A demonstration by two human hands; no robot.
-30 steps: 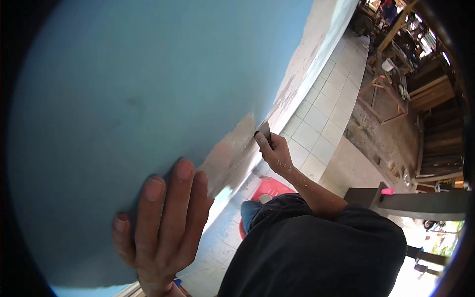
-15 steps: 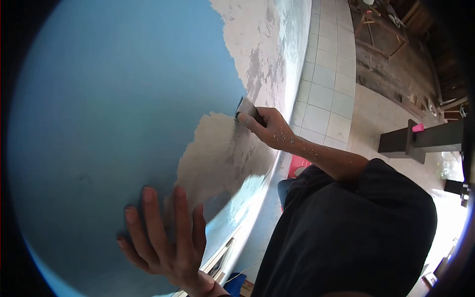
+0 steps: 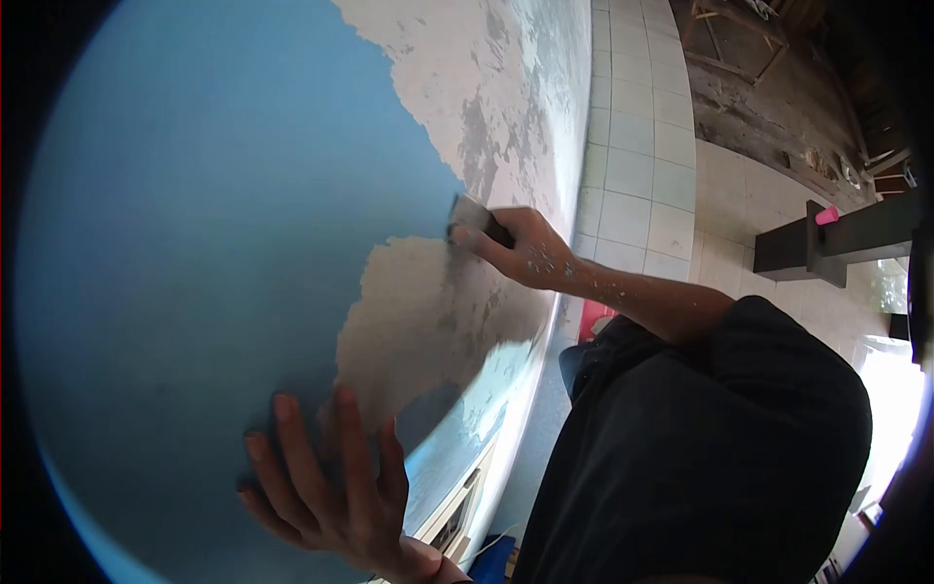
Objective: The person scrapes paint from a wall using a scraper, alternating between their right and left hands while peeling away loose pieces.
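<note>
From my remote seat I read this as mid-scrape. The right hand is clenched around the dark handle of the scraper, whose blade lies against the blue wall a little above frame centre. It sits on the narrow tongue of paint between the bare patch below and the larger stripped area toward 12 o'clock. The tool's long axis runs from the fist at 4 o'clock to the blade at 10 o'clock, its working edge facing the unbroken blue. The left hand sits at 7 o'clock, flat on the wall with fingers spread, grasping nothing. I judge the next stroke needs a low blade angle and steady pressure toward 10 o'clock. The tiled floor lies at 1 o'clock.
</note>
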